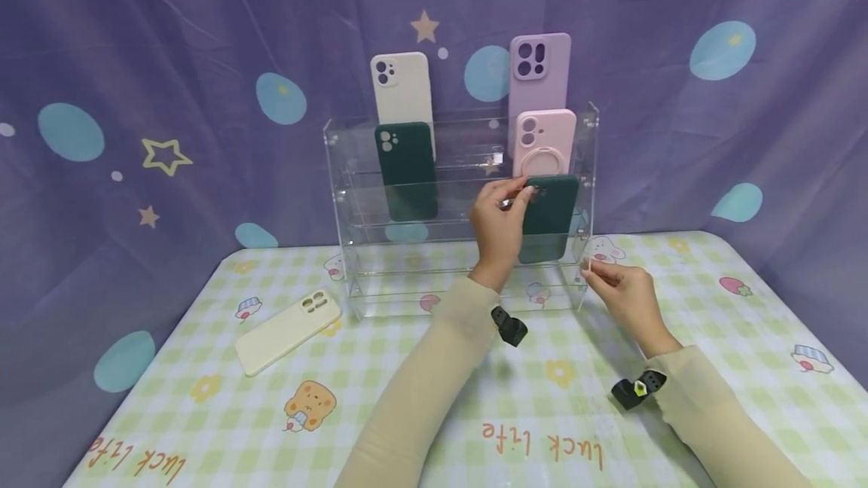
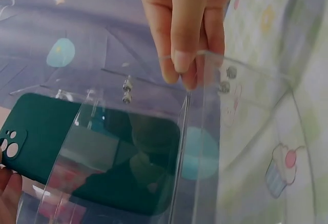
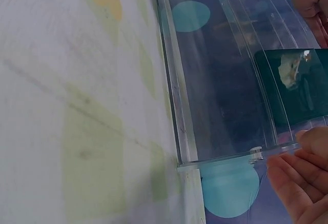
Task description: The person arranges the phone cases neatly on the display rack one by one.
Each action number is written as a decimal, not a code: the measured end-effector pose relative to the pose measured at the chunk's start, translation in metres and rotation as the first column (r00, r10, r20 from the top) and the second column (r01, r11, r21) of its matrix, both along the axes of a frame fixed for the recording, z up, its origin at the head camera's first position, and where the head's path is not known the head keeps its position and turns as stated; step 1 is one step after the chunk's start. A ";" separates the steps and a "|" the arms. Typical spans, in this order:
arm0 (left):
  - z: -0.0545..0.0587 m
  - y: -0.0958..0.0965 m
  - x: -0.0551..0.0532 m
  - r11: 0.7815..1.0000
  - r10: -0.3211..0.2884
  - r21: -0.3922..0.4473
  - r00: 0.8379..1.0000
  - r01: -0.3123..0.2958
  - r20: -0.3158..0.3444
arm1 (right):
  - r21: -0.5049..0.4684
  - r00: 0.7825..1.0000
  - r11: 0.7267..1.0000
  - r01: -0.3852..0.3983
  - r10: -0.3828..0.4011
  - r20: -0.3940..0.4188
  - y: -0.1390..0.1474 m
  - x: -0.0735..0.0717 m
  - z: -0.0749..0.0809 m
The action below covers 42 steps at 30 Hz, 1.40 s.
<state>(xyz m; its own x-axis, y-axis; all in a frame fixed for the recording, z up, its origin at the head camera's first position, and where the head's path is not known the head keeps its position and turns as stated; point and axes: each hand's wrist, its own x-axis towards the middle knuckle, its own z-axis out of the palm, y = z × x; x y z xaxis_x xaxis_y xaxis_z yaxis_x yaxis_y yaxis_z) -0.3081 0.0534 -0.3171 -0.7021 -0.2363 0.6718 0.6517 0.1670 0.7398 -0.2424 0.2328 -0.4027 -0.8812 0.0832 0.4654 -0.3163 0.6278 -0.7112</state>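
Note:
My left hand [image 1: 498, 224] pinches the upper left corner of a dark green phone case [image 1: 552, 209], thumb in front by the camera cutouts. This case stands upright in a lower tier, at the right, of a clear acrylic stepped rack [image 1: 337, 209]. In the left wrist view, its lower part shows through the clear front panel. My right hand [image 1: 627, 296] pinches the edge of the rack's right side panel, thumb against fingers. Just behind the held case stands a pink phone case [image 1: 545, 134] with a ring, and behind that a purple phone case [image 1: 542, 93].
At the rack's left stand a white phone case [image 1: 403, 93] and, in front of it, another dark green phone case [image 1: 409, 172]. A cream phone case [image 1: 288, 333] lies on the checked tablecloth [image 1: 400, 367], left of the rack. A purple curtain [image 1: 224, 21] hangs behind.

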 end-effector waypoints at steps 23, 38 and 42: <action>0.002 -0.097 0.034 0.967 -0.132 -0.208 0.988 0.146 0.082 | 0.017 1.000 1.000 0.012 -0.012 0.014 -0.003 0.004 0.003; -0.018 -0.263 0.054 0.969 0.176 -0.220 0.945 -0.117 0.274 | 0.012 1.000 1.000 0.002 -0.003 0.016 -0.002 0.001 0.002; -0.032 -0.299 0.046 0.960 0.202 -0.260 0.893 -0.100 0.402 | 0.021 1.000 1.000 0.015 -0.015 0.018 -0.002 0.002 0.002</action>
